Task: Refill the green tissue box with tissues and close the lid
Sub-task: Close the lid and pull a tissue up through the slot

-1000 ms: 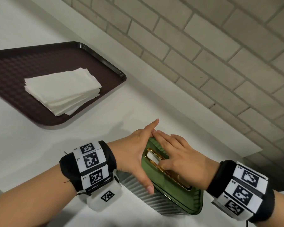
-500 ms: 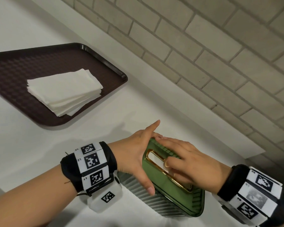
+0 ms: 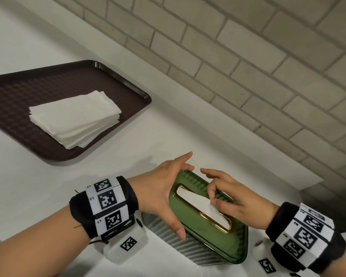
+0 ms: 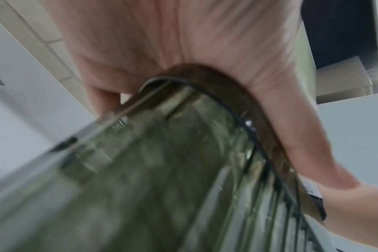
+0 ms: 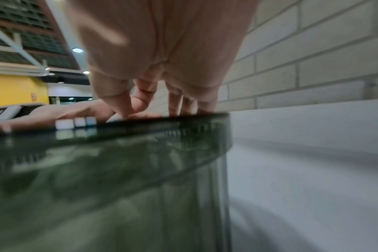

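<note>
The green tissue box (image 3: 208,234) is being steadied at the counter's (image 3: 128,148) near edge by the left hand (image 3: 164,188), fingers curled around its end. A tissue (image 3: 206,206) in the lid's (image 3: 238,242) slot is being pinched by the right hand (image 3: 230,198). Spare tissues (image 3: 74,118) are lying on the tray (image 3: 10,86) at the counter's far left.

**Camera setup: one head view, two wrist views**

Head view looks steeply down, frame tilted. Brick wall (image 3: 248,66) upper right, tray (image 3: 12,92) upper left, green tissue box (image 3: 208,232) lower centre between both wrists.

Left wrist view sits very close under the left hand (image 4: 183,42), looking along the palm at the box's ribbed side (image 4: 162,187); blurred.

Right wrist view looks past the right hand (image 5: 162,42) across the lid rim (image 5: 162,122), bricks at right. All three share the box.
</note>
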{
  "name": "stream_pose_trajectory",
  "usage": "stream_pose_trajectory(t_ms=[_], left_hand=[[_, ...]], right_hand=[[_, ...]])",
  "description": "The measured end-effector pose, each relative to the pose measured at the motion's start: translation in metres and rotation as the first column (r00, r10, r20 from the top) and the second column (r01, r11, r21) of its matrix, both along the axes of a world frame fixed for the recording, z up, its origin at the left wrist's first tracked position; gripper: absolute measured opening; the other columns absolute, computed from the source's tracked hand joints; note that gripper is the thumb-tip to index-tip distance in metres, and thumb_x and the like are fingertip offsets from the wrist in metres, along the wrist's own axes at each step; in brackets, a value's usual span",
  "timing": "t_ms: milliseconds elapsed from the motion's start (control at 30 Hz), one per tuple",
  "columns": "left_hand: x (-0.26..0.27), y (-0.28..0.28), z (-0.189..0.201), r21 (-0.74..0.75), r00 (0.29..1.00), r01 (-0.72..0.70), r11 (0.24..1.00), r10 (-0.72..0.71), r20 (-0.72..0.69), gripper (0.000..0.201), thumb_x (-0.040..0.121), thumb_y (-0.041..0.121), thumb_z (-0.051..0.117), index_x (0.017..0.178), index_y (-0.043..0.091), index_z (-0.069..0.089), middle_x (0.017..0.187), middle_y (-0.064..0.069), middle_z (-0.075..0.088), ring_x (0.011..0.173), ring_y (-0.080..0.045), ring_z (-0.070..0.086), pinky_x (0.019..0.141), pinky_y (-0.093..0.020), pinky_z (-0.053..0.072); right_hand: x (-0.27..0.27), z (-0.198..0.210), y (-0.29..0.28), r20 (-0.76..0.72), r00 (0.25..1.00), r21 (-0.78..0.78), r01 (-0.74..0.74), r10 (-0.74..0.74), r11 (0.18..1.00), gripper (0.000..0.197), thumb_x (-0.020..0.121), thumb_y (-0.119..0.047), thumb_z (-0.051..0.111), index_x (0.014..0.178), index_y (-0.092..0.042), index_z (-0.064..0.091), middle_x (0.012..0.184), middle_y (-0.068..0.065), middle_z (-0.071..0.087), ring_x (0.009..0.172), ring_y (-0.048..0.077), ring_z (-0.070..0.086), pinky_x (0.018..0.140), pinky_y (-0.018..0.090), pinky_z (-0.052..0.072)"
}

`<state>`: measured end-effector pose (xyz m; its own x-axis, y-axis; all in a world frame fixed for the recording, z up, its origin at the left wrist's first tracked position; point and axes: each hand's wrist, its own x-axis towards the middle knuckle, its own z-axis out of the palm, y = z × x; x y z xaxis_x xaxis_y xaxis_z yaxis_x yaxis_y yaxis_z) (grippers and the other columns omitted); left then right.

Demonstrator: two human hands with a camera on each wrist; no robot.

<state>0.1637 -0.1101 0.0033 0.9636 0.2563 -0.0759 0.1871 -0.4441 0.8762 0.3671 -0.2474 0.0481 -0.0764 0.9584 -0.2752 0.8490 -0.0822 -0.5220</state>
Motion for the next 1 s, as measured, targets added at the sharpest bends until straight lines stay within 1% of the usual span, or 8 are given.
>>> stream_pose_trajectory(t_ms=[133, 200, 333, 433, 600, 800, 900, 1000], left_hand=[[-0.001, 0.000, 0.001, 0.029, 1.000, -0.002, 1.000, 0.002, 0.008, 0.142, 0.046, 0.039, 0.091, 0.144, 0.041, -0.012, 0.142, 0.025, 0.017, 0.135, 0.004, 0.015, 0.117, -0.024, 0.018], [-0.002, -0.001, 0.003, 0.089, 1.000, 0.012, 0.996, -0.012, -0.005, 0.132, 0.050, 0.045, 0.089, 0.146, 0.038, -0.002, 0.145, 0.024, 0.015, 0.135, 0.004, 0.012, 0.117, -0.025, 0.018], [0.005, -0.001, 0.013, 0.419, 0.998, 0.068, 0.905, -0.060, -0.034, 0.083, 0.062, 0.076, 0.058, 0.135, 0.044, 0.035, 0.147, 0.013, 0.026, 0.137, -0.002, 0.015, 0.118, -0.031, 0.008], [0.018, -0.002, 0.020, 0.559, 0.999, 0.045, 0.828, -0.026, -0.042, 0.045, 0.079, 0.065, 0.053, 0.117, 0.042, 0.055, 0.137, 0.013, 0.039, 0.131, -0.007, 0.029, 0.118, -0.035, 0.006], [0.034, -0.005, 0.024, 0.521, 1.000, 0.009, 0.853, -0.008, -0.003, 0.019, 0.081, 0.046, 0.064, 0.096, 0.034, 0.066, 0.113, 0.014, 0.048, 0.111, -0.007, 0.042, 0.102, -0.029, 0.035], [0.038, 0.001, 0.032, 0.428, 0.998, 0.052, 0.902, -0.035, -0.048, 0.005, 0.083, 0.040, 0.065, 0.083, 0.035, 0.066, 0.098, 0.012, 0.052, 0.100, -0.006, 0.048, 0.093, -0.024, 0.039], [0.043, 0.000, 0.037, 0.359, 0.989, 0.107, 0.927, -0.063, -0.132, 0.010, 0.087, 0.037, 0.061, 0.077, 0.037, 0.058, 0.092, 0.017, 0.046, 0.098, -0.005, 0.047, 0.091, -0.019, 0.035], [0.050, 0.002, 0.041, 0.317, 0.974, 0.154, 0.936, -0.091, -0.206, 0.008, 0.090, 0.033, 0.058, 0.085, 0.027, 0.061, 0.090, 0.017, 0.044, 0.090, -0.002, 0.047, 0.083, -0.016, 0.035]], right_hand=[[0.006, -0.004, -0.001, -0.131, 0.984, -0.074, 0.113, -0.122, 0.991, 0.003, 0.085, -0.034, 0.052, 0.085, -0.034, 0.055, 0.138, -0.023, 0.039, 0.133, -0.010, 0.029, 0.108, 0.023, 0.030], [0.006, -0.005, -0.002, -0.171, 0.971, -0.087, 0.155, -0.168, 0.984, 0.003, 0.084, -0.031, 0.054, 0.084, -0.032, 0.056, 0.137, -0.019, 0.043, 0.130, -0.010, 0.034, 0.108, 0.026, 0.032], [0.001, -0.004, -0.004, -0.172, 0.972, -0.040, 0.155, -0.160, 0.987, 0.002, 0.083, -0.034, 0.055, 0.084, -0.033, 0.057, 0.135, -0.016, 0.046, 0.126, -0.008, 0.039, 0.107, 0.023, 0.031], [-0.002, -0.005, -0.006, -0.154, 0.975, -0.027, 0.158, -0.161, 0.987, 0.003, 0.082, -0.037, 0.054, 0.084, -0.038, 0.056, 0.134, -0.016, 0.046, 0.127, -0.008, 0.038, 0.107, 0.021, 0.030], [-0.004, -0.004, -0.011, -0.152, 0.971, -0.006, 0.185, -0.183, 0.983, 0.024, 0.088, -0.025, 0.055, 0.080, -0.047, 0.053, 0.135, -0.013, 0.047, 0.128, -0.010, 0.036, 0.107, 0.017, 0.028], [-0.010, 0.003, -0.019, -0.059, 0.975, 0.102, 0.220, -0.215, 0.970, 0.024, 0.089, -0.025, 0.061, 0.086, -0.046, 0.051, 0.136, -0.017, 0.044, 0.128, -0.010, 0.035, 0.107, 0.011, 0.023], [-0.017, 0.009, -0.028, 0.046, 0.957, 0.180, 0.273, -0.286, 0.945, 0.006, 0.079, -0.042, 0.062, 0.076, -0.043, 0.056, 0.133, -0.025, 0.041, 0.129, -0.007, 0.029, 0.111, 0.024, 0.024], [-0.027, 0.009, -0.039, 0.177, 0.912, 0.236, 0.325, -0.369, 0.916, 0.033, 0.068, -0.066, 0.054, 0.070, -0.034, 0.062, 0.129, -0.028, 0.038, 0.130, -0.005, 0.024, 0.108, 0.029, 0.022]])
